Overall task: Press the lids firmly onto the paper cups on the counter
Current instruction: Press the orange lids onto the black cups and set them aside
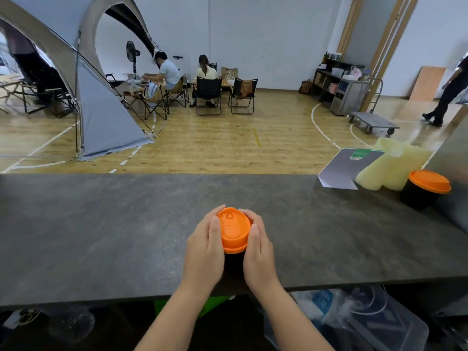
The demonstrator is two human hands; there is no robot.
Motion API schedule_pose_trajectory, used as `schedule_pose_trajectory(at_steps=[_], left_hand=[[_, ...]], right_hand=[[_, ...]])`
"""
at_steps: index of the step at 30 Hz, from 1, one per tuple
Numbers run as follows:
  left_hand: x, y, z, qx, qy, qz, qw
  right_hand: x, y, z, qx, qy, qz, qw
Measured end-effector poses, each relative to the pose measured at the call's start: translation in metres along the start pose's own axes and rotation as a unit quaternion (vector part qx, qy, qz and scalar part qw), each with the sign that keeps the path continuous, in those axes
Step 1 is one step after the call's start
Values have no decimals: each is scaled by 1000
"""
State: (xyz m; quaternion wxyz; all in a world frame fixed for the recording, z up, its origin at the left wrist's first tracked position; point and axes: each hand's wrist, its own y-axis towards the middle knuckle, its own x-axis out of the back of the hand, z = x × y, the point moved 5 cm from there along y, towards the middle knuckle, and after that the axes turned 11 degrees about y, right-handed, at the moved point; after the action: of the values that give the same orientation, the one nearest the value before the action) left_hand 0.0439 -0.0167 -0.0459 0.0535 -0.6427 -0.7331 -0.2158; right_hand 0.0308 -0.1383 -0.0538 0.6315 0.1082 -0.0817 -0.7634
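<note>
Lid embossing unreadable, hands gripping

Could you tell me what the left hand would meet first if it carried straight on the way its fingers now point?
The left hand already curls round the orange lid on the near cup. Past it, its fingers point away over bare counter, so the way looks free to the far edge, though depth is hard to judge.
</note>
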Motion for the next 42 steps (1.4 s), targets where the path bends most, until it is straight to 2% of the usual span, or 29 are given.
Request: schedule_pose_trajectory(at_steps=[5, 12, 16, 18, 22, 24, 26, 29, 31, 33, 38, 42], left_hand=[[-10, -10, 6, -31, -87, -38, 995], [-12, -6, 9, -39, -84, -40, 995], [-12, -7, 8, -23, -84, -29, 996], [-9, -4, 7, 5, -103, -20, 994], [3, 6, 17, 175, -210, 10, 962], [8, 3, 15, 211, -222, 37, 951], [9, -3, 6, 221, -233, 45, 946], [10, -12, -13, 172, -219, 22, 960], [12, -17, -26, 120, -200, 11, 972], [13, -21, -33, 104, -214, 10, 971], [15, -22, -34, 106, -226, 3, 968], [17, -18, -34, 67, -179, 15, 981]], right_hand=[[-4, 0, -6, 29, 26, 9, 999], [-5, 1, -8, 65, 19, 11, 998], [-3, 0, -7, 33, 21, 43, 998], [-3, -2, -8, 4, 25, 99, 995], [-1, -14, -8, -3, -37, 177, 984], [0, -17, -6, -4, -47, 171, 984], [0, -16, 0, -15, -8, 121, 993], [1, -7, 14, -104, 113, 31, 988], [0, -2, 22, -174, 160, 18, 972], [0, 0, 28, -212, 172, 26, 962], [-1, 1, 30, -234, 180, 39, 955], [6, 3, 30, -225, 194, 33, 954]])
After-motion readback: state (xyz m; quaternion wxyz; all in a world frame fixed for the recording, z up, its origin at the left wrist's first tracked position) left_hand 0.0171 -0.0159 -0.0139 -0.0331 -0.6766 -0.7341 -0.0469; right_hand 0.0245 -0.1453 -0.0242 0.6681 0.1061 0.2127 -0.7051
